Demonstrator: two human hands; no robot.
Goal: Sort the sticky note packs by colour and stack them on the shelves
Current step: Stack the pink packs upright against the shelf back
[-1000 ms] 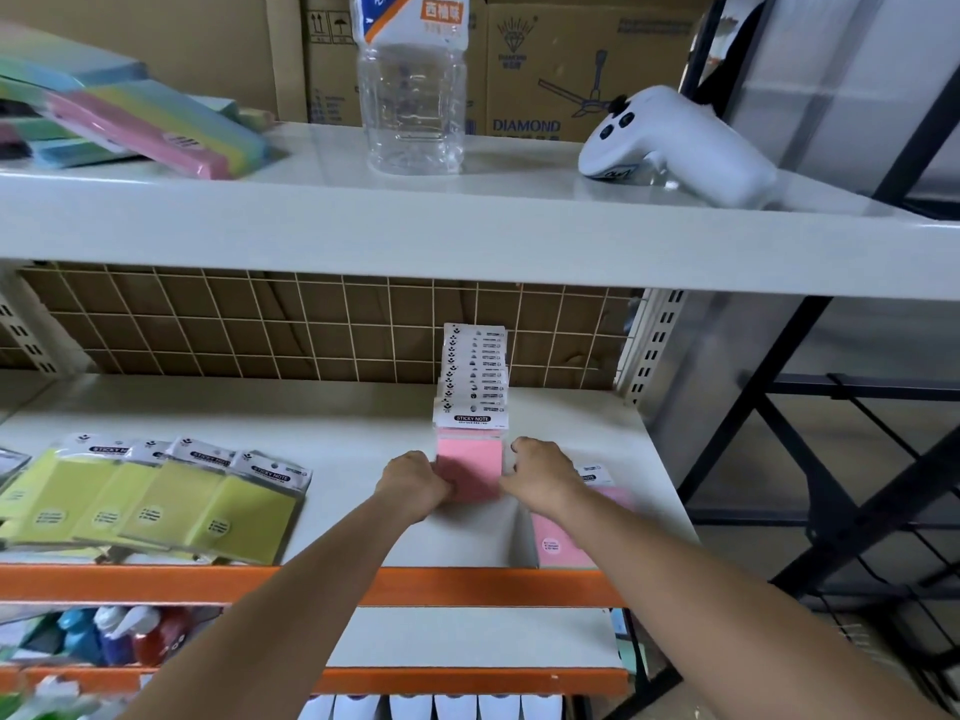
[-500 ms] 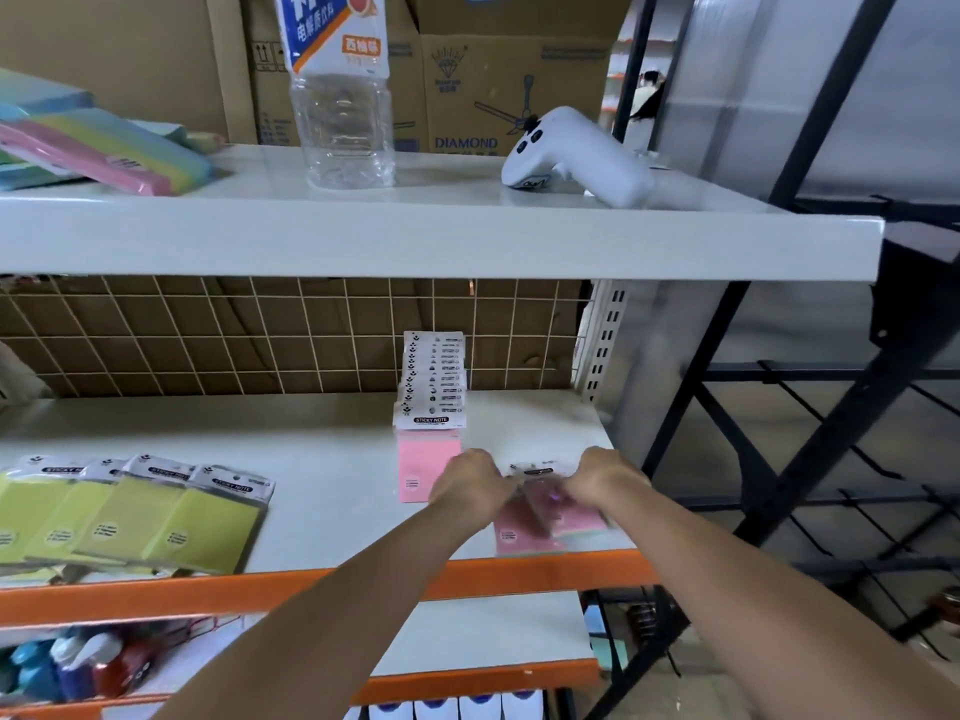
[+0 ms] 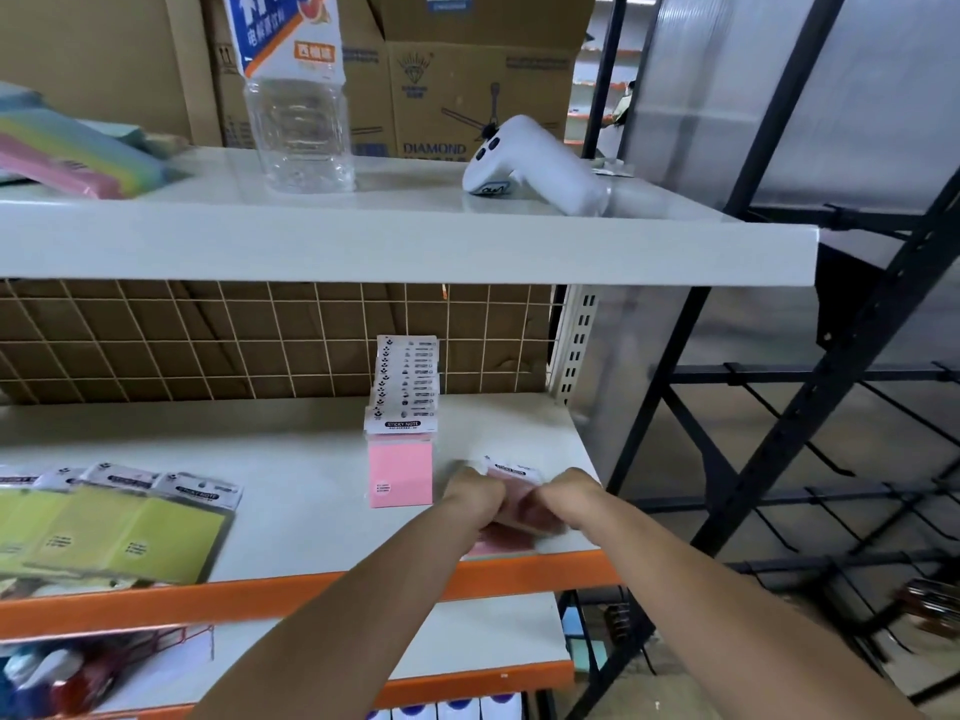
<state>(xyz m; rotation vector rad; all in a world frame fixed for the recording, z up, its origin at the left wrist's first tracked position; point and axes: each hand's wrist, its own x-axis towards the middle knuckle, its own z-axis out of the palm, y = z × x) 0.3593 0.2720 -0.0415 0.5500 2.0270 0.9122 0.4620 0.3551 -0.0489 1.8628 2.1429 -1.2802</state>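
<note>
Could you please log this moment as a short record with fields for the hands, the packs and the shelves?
Left hand: grips loose pink sticky note packs
Right hand: grips the same packs
Pink row: overlapped, running back towards wire grid
Yellow-green packs: fanned row, middle shelf left
Top shelf: clear plastic bottle, white controller

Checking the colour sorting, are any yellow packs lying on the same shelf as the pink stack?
Yes, the yellow packs lie in a row at the left of the shelf that holds the pink stack.
</note>
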